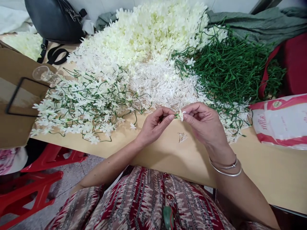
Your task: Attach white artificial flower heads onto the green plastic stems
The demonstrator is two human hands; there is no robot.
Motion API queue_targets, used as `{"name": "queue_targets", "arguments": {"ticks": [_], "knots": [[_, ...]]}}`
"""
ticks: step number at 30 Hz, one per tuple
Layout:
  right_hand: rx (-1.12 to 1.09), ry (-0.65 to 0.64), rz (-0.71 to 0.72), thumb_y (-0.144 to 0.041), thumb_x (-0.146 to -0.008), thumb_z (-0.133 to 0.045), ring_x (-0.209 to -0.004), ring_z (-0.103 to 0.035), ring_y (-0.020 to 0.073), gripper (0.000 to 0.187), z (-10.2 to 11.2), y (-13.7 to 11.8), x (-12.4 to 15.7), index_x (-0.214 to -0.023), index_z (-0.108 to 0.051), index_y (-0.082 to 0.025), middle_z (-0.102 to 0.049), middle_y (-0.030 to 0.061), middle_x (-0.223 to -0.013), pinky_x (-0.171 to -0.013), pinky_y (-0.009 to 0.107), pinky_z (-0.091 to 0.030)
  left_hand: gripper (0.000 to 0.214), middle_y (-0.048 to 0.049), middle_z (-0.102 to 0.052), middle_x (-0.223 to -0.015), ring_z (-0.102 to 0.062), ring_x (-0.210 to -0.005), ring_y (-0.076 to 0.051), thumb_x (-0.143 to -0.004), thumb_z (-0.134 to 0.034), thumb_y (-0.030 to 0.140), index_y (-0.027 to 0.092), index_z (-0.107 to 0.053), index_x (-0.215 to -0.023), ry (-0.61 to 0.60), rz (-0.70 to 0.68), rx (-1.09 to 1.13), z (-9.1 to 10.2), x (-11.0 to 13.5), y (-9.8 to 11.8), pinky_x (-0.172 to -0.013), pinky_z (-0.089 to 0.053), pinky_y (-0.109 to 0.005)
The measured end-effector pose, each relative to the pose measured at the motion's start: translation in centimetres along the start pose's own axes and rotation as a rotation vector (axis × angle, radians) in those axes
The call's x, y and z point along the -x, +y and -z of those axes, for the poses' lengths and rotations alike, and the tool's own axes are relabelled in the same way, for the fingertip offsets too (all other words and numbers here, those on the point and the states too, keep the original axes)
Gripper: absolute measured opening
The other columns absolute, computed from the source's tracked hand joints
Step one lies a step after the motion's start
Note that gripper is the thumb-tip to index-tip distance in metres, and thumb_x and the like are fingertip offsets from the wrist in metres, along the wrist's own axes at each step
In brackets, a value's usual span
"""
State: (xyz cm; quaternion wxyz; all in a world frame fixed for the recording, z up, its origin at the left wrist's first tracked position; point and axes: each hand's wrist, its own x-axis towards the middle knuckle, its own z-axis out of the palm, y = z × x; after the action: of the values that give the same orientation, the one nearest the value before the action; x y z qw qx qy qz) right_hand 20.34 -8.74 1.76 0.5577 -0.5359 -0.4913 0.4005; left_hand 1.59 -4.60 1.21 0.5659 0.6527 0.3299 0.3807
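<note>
My left hand [154,124] and my right hand [203,123] meet over the tan table [148,150], fingertips pinched together. Between them sits a small white artificial flower [181,115] on a short green stem; the right fingers pinch the blossom, the left fingers pinch the stem end. A tiny white stamen piece [182,137] lies on the table just below. Behind the hands lie a heap of white stamen pieces [163,84], a big mound of loose cream blossoms [153,35], and finished flowered stems [81,105] at left.
A tangle of bare green stems [230,70] lies at right, beside a red-and-white plastic bag [280,121]. A cardboard box [14,95] and clear cup [44,74] sit at left, a black bag [55,19] behind. Red stools [31,185] stand below.
</note>
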Motion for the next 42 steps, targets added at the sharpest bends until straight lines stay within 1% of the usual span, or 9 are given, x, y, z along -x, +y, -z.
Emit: {"name": "queue_targets", "arguments": {"ticks": [7, 15, 22, 25, 27, 30, 33, 37, 42], "knots": [[0.026, 0.006, -0.001, -0.030, -0.081, -0.084, -0.063, -0.057, 0.0144, 0.010, -0.1, 0.3, 0.1, -0.084, -0.076, -0.026, -0.067, -0.0020, -0.071, -0.058, 0.028, -0.048, 0.040, -0.0033, -0.070, -0.085, -0.053, -0.069, -0.013, -0.103, -0.063, 0.056, 0.018, -0.071, -0.098, -0.002, -0.085, -0.125, 0.4, 0.0, -0.4, -0.065, -0.044, -0.027], [0.086, -0.047, 0.046, -0.025, -0.084, -0.081, -0.075, -0.067, 0.0165, 0.006, -0.8, 0.8, 0.3, -0.084, -0.075, -0.025, -0.073, -0.0006, -0.078, -0.072, 0.031, -0.055, 0.043, -0.0017, -0.065, -0.083, -0.052, -0.072, -0.013, -0.102, -0.061, 0.061, 0.019, -0.065, -0.092, 0.034, -0.024, -0.077, 0.2, 0.6, -2.6, -0.068, -0.043, -0.028], [0.027, -0.103, -0.088, -0.034, -0.085, -0.083, -0.060, -0.057, 0.0123, 0.013, -1.0, 1.5, 0.1, -0.088, -0.075, -0.024, -0.066, -0.0036, -0.069, -0.057, 0.026, -0.049, 0.039, 0.0010, -0.061, -0.080, -0.055, -0.069, -0.012, -0.104, -0.061, 0.058, 0.020, -0.061, -0.093, 0.010, 0.015, -0.006, 0.2, 0.8, -2.8, -0.070, -0.045, -0.027], [-0.016, -0.083, -0.073, -0.036, -0.082, -0.085, -0.069, -0.062, 0.0143, 0.015, -1.1, 1.8, -0.1, -0.083, -0.075, -0.025, -0.070, -0.0014, -0.078, -0.064, 0.029, -0.055, 0.037, 0.0013, -0.063, -0.079, -0.059, -0.070, -0.012, -0.104, -0.062, 0.056, 0.020, -0.061, -0.094, -0.016, 0.029, 0.057, 0.2, 0.8, -2.7, -0.073, -0.048, -0.027], [-0.074, -0.085, -0.089, -0.039, -0.080, -0.087, -0.077, -0.067, 0.0163, 0.020, -1.1, 2.2, -0.2, -0.090, -0.076, -0.026, -0.075, 0.0002, -0.086, -0.073, 0.032, -0.059, 0.037, 0.0007, -0.065, -0.079, -0.061, -0.072, -0.012, -0.104, -0.063, 0.055, 0.020, -0.062, -0.093, -0.030, 0.029, 0.085, 0.2, 0.8, -2.7, -0.077, -0.049, -0.028], [-0.157, -0.172, -0.179, -0.045, -0.079, -0.088, -0.087, -0.073, 0.0191, 0.028, -0.9, 2.9, -0.3, -0.097, -0.076, -0.027, -0.079, 0.0021, -0.096, -0.085, 0.039, -0.062, 0.037, 0.0000, -0.068, -0.078, -0.064, -0.076, -0.013, -0.103, -0.063, 0.056, 0.020, -0.063, -0.093, -0.048, 0.042, 0.105, 0.2, 0.8, -2.6, -0.081, -0.051, -0.029], [-0.207, -0.229, -0.223, -0.048, -0.078, -0.088, -0.095, -0.076, 0.0215, 0.028, -0.7, 3.4, -0.4, -0.085, -0.073, -0.026, -0.081, 0.0027, -0.100, -0.096, 0.045, -0.061, 0.037, -0.0006, -0.070, -0.078, -0.065, -0.076, -0.014, -0.103, -0.064, 0.055, 0.019, -0.064, -0.093, -0.058, 0.054, 0.121, 0.2, 0.7, -2.6, -0.082, -0.052, -0.029], [-0.241, -0.204, -0.231, -0.046, -0.076, -0.091, -0.094, -0.075, 0.0203, 0.028, -0.7, 3.5, -0.4, -0.077, -0.072, -0.025, -0.080, 0.0020, -0.098, -0.094, 0.042, -0.061, 0.036, -0.0011, -0.072, -0.078, -0.066, -0.076, -0.014, -0.103, -0.065, 0.053, 0.019, -0.064, -0.091, -0.057, 0.046, 0.105, 0.3, 0.7, -2.7, -0.081, -0.052, -0.029], [-0.220, -0.208, -0.228, -0.045, -0.074, -0.091, -0.087, -0.075, 0.0193, 0.027, -0.7, 3.1, -0.4, -0.075, -0.073, -0.026, -0.080, 0.0009, -0.092, -0.087, 0.040, -0.062, 0.038, -0.0019, -0.073, -0.079, -0.067, -0.077, -0.015, -0.102, -0.065, 0.056, 0.019, -0.066, -0.091, -0.069, 0.061, 0.064, 0.4, 0.6, -2.7, -0.081, -0.052, -0.030]]}}
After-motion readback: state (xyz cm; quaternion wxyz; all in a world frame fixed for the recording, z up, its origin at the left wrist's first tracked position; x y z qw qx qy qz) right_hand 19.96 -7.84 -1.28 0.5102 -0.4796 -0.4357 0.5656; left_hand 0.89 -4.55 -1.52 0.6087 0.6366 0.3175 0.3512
